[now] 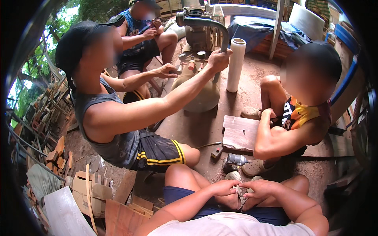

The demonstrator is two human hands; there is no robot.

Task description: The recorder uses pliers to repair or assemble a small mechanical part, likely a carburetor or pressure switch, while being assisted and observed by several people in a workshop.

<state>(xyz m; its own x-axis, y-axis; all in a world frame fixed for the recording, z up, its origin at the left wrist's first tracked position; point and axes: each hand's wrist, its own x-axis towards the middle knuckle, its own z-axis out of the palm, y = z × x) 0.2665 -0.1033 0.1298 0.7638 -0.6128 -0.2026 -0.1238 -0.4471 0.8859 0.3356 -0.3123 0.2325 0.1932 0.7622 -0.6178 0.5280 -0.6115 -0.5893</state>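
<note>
My left hand (226, 187) and my right hand (255, 188) meet over my crossed legs and sandaled feet, fingers loosely extended with tips nearly touching; I make out nothing held in them. Just beyond them lies a silver and black cordless driver (234, 162). A small dark device with a button (216, 153) rests to its left. Farther forward, a wooden board (232, 133) lies in front of a seated co-worker, a small dark piece on it.
Co-workers sit around me: one at left (106, 126) grips a curved pipe (222, 29) on a tank (197, 98), one at right (309, 126), another behind (128, 53). A white film roll (236, 65) stands upright. Wood scraps (59, 149) and cardboard (86, 192) pile at left.
</note>
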